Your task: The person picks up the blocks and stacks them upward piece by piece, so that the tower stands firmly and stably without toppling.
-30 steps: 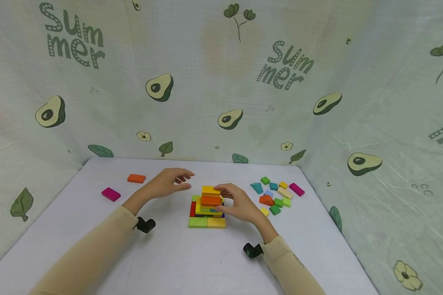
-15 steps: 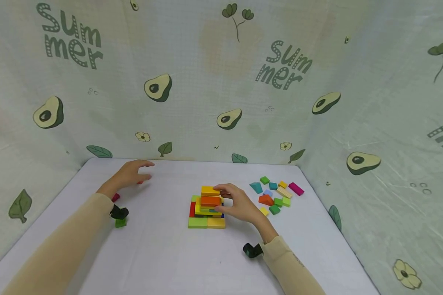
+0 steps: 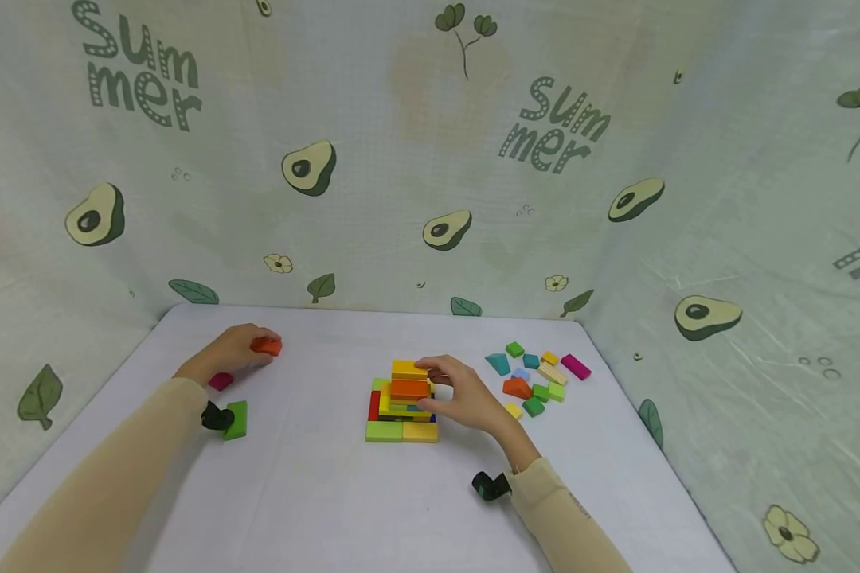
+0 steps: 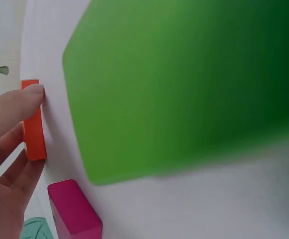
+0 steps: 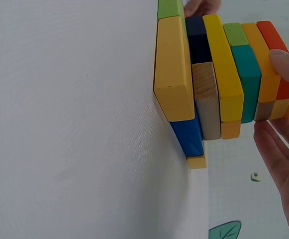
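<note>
In the head view, the left hand (image 3: pixel 231 352), left of centre, has its thumb and fingers closed round an orange block (image 3: pixel 267 345). The left wrist view shows the thumb on one side of the block and fingertips on the other, at the left edge of the frame. A pink block (image 3: pixel 220 382) lies just beside that hand, and a green block (image 3: pixel 236 420) is below it, near the black wrist camera (image 3: pixel 218 416); in the left wrist view the green one looms large and blurred at upper right.

At the centre of the head view stands a stepped stack of coloured blocks (image 3: pixel 385 431). The right hand (image 3: pixel 460 394) is partly curled, gripping the stack's upper right side; the right wrist view shows its thumb against a red block (image 5: pixel 286 88) and its fingers at the lower edge. Right of centre, loose small blocks (image 3: pixel 517 388) lie scattered on the white table (image 3: pixel 330 501).
</note>
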Tool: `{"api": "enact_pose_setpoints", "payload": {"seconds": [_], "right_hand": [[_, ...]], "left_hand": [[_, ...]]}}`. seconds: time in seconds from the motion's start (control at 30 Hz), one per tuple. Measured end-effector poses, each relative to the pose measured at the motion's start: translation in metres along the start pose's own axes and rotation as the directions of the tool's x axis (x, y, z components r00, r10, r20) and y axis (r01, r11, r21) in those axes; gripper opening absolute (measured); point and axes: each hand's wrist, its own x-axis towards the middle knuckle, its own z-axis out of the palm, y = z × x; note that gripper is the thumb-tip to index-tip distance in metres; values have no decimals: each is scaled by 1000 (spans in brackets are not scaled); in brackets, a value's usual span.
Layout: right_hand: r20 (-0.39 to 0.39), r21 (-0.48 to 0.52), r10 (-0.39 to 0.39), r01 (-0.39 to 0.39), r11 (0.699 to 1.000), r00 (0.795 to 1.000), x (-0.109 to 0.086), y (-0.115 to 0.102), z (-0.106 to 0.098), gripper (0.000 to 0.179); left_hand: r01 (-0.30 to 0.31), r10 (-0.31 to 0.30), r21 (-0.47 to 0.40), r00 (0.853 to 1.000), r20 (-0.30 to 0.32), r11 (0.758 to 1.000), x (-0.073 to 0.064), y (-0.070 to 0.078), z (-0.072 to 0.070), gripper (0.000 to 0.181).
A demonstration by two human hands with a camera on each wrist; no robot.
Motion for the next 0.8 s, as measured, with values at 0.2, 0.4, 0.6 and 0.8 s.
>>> {"api": "enact_pose_setpoints", "payload": {"seconds": [0.2,0.4,0.6,0.8], "right_hand": [[3,0,-5,5,1000,1000,-1,1,0,59],[2,2,-7,7,1000,1000,0,0,-1,60],[5,0,-1,1,1000,1000,-1,1,-1,60],[6,4,-5,5,1000,1000,-1,1,0,60]], "left_hand": [[-21,21,15,1000,10,1000,-1,6,-2,39],[-43,43,-6,999,-12,999,-2,26,1,35],[-174,172,-13,981,-93,985,1,65,5,29],[-226,221,-18,963,-153,974,-5,117,11,34]]}}
